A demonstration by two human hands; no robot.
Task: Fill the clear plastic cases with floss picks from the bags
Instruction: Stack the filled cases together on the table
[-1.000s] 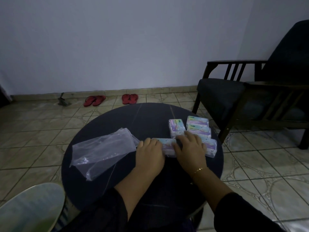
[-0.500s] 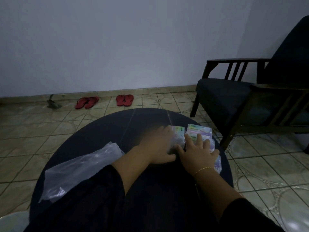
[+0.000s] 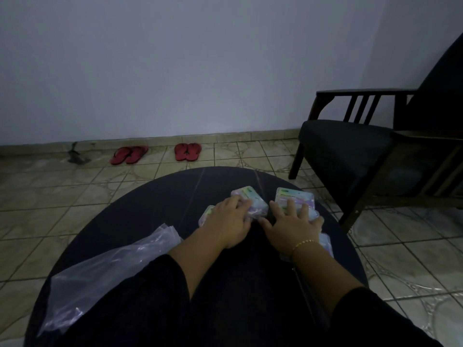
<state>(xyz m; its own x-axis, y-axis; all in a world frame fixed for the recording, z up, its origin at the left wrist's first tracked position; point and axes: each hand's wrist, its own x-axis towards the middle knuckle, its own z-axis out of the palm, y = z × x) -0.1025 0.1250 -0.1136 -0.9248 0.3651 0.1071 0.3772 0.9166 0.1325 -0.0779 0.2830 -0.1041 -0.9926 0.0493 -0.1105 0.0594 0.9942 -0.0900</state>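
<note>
Several small clear cases with pastel labels lie on the round dark table [image 3: 155, 196]. My left hand [image 3: 229, 221] lies flat over two of them: one case [image 3: 250, 200] shows past my fingertips, another [image 3: 206, 215] peeks out at the hand's left side. My right hand [image 3: 292, 222] rests with spread fingers on the cases to the right; one case [image 3: 294, 195] shows beyond the fingers and another [image 3: 325, 242] beside my wrist. A crumpled clear plastic bag [image 3: 107, 276] lies at the table's left.
A dark wooden armchair [image 3: 370, 151] stands close to the table's right side. Two pairs of red sandals [image 3: 188, 151] and a small dark tool [image 3: 75, 156] lie on the tiled floor by the wall.
Both hands have moved away from me across the table onto the group of cases. The view has shifted forward, so the bag now lies nearer my left arm.
</note>
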